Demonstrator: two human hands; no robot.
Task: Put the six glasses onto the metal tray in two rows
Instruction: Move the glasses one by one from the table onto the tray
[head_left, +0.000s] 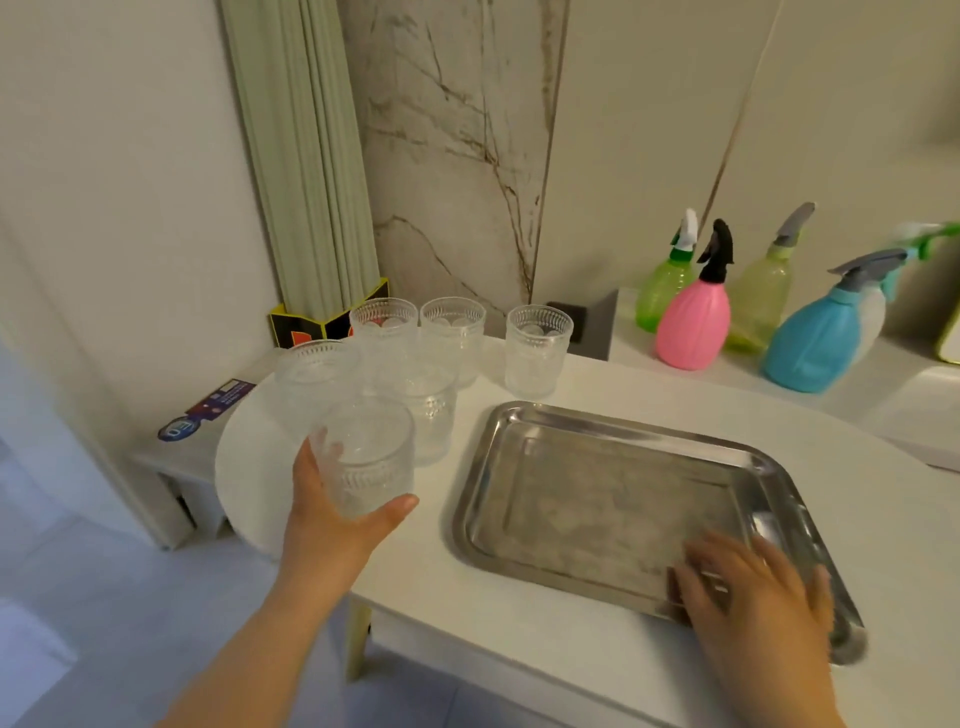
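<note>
A rectangular metal tray lies bare on the white table, right of centre. My left hand is shut on a clear patterned glass, held just left of the tray. Several more clear glasses stand behind it: one at the left, one right behind the held glass, two at the back and one apart at the right. My right hand rests flat on the tray's near right corner, fingers spread.
Several spray bottles stand on a ledge at the back right: green, pink, yellow-green, blue. The table's rounded left edge is close to the glasses. A lower shelf with a sticker sits at the left.
</note>
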